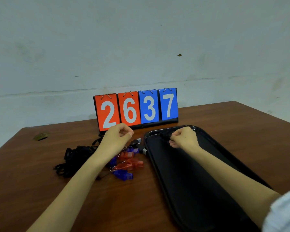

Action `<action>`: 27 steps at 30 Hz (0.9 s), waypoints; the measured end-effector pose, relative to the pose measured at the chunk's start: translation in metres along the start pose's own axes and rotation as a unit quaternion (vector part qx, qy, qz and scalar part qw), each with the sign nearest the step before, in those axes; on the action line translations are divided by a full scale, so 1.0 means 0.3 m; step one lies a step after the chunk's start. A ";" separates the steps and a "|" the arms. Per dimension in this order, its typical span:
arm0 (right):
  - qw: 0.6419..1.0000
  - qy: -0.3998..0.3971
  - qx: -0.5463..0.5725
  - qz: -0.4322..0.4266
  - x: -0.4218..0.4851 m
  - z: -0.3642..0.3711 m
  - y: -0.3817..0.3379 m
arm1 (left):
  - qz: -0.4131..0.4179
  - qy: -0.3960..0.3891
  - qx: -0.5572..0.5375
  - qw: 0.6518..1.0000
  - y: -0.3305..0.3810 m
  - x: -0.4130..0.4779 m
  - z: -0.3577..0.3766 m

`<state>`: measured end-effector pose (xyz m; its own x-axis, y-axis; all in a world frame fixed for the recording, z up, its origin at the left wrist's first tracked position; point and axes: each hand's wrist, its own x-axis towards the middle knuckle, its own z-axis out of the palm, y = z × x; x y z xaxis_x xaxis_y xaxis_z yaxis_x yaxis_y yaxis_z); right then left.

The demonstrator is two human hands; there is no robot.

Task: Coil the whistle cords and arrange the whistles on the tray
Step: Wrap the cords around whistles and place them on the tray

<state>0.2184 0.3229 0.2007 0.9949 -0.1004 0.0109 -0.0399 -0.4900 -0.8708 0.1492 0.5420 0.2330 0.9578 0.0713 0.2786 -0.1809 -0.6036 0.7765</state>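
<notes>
A heap of red whistles point(131, 162) and blue whistles point(123, 175) lies on the brown table, with black whistles point(135, 142) just behind it. Their black cords point(74, 158) lie tangled to the left. A black tray point(199, 181) stretches along the right. My left hand point(118, 137) hovers over the heap with curled fingers; nothing shows in it. Over the tray's far left corner, my right hand point(182, 137) grips a black whistle point(165, 136) with its cord, mostly hidden by the fingers.
A flip scoreboard point(136, 108) reading 2637 stands at the back of the table point(141, 206) against the wall. A small hole point(40, 136) marks the table's far left. My arms cross the front of the table.
</notes>
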 end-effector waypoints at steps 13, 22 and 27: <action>0.909 0.034 -0.382 -0.164 -0.030 -0.011 -0.012 | 0.079 -0.070 0.209 0.972 -0.136 -0.231 -0.035; 0.895 0.011 -0.321 -0.309 -0.152 0.043 -0.088 | 0.094 -0.096 0.247 0.960 -0.151 -0.239 -0.042; 0.875 -0.102 -0.316 -0.351 -0.116 0.211 -0.125 | 0.130 -0.072 0.258 0.955 -0.159 -0.253 -0.026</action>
<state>0.1910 0.3997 0.2018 0.7876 0.5434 0.2907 0.6095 -0.7563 -0.2376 0.0834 0.5716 0.1792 0.9231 -0.2207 0.3148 -0.3176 -0.8993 0.3006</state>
